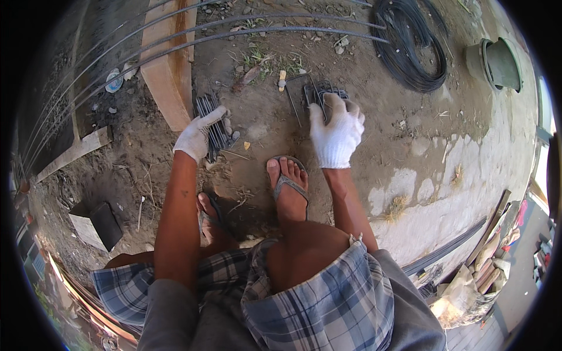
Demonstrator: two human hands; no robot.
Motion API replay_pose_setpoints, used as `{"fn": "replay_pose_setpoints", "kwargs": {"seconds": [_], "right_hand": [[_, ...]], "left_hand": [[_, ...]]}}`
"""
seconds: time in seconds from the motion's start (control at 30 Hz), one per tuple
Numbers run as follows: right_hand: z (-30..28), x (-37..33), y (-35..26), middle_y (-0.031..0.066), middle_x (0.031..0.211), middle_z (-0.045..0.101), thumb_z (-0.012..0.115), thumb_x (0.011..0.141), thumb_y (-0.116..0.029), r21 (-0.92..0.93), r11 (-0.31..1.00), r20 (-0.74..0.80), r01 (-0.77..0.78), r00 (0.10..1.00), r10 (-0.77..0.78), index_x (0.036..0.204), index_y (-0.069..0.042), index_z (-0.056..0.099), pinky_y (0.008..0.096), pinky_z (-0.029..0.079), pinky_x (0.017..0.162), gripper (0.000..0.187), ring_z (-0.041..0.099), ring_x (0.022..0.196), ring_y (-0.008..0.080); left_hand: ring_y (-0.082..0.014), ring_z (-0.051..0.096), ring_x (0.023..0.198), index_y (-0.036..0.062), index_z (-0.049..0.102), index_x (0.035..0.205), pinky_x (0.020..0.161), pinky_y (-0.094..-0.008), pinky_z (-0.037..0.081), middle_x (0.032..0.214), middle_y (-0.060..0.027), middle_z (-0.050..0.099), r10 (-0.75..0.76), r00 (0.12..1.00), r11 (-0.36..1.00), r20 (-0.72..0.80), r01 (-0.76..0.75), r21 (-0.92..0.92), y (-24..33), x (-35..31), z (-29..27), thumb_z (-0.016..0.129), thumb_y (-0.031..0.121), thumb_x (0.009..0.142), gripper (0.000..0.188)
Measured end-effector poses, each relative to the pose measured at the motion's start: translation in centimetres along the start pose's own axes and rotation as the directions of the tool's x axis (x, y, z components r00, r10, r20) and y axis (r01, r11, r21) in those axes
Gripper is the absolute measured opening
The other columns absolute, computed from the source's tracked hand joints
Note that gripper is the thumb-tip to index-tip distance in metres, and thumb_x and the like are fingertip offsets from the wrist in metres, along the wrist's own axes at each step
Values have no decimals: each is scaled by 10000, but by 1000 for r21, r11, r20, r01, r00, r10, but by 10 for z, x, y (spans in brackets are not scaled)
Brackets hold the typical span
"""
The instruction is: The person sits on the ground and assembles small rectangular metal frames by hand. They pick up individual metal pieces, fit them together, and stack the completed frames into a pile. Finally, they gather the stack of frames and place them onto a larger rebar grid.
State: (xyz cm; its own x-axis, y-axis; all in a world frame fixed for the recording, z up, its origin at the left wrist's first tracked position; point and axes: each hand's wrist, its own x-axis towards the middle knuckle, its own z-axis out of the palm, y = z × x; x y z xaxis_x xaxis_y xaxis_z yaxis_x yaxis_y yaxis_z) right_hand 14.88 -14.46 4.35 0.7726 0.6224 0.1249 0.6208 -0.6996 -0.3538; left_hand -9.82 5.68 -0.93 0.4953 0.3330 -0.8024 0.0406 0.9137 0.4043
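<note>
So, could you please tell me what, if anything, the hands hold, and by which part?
The left hand appears to hold the bundled metal rods around their middle. The right hand is at the bent metal pieces; a grip cannot be told.

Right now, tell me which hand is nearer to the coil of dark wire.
Right. The right hand is below and left of the coil of dark wire in the picture; the left hand is much farther left, at the bundle of metal rods.

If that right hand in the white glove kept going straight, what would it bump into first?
Probably the bundle of bent steel rods right by the fingertips of the right hand; it may touch them already, since depth is unclear.
</note>
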Motion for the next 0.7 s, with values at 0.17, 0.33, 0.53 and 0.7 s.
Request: {"fn": "replay_pose_setpoints", "kwargs": {"seconds": [0.17, 0.33, 0.53, 0.7], "right_hand": [[9, 34, 61, 225, 982, 774, 738, 968, -304, 144, 989, 128, -20, 992, 2, 1059, -117, 835, 503, 603, 830, 230, 754, 921, 436], [19, 45, 41, 234, 919, 783, 705, 964, -341, -163, 985, 390, 51, 920, 17, 973, -90, 831, 529, 617, 787, 281, 774, 882, 445], [4, 26, 53, 256, 890, 771, 695, 964, -344, -229, 973, 357, 16, 932, 69, 903, -37, 757, 540, 618, 770, 319, 771, 839, 451], [-11, -5, 96, 251, 913, 768, 687, 994, -344, -198, 973, 304, -118, 936, 176, 979, -41, 751, 537, 617, 764, 310, 766, 826, 450]], "left_hand": [[-229, 748, 776, 16, 748, 1075, 744, -466, 688, 903, -87, 747, -29, 1000, 999, -6, 29, 15, -1, 3, 18, 841, 190, 973, 222], [-259, 758, 807, 42, 735, 1095, 785, -515, 689, 927, -91, 759, -44, 999, 997, -21, 45, 61, 0, 8, 8, 822, 145, 985, 174], [-255, 757, 796, 42, 727, 1092, 784, -497, 688, 907, -100, 752, -7, 1000, 999, -29, 8, 47, -3, 6, 13, 842, 173, 971, 212], [-225, 754, 786, 23, 742, 1121, 753, -407, 671, 897, -79, 751, -12, 1000, 986, -11, 14, 167, -7, 14, 16, 835, 250, 982, 282]]}}
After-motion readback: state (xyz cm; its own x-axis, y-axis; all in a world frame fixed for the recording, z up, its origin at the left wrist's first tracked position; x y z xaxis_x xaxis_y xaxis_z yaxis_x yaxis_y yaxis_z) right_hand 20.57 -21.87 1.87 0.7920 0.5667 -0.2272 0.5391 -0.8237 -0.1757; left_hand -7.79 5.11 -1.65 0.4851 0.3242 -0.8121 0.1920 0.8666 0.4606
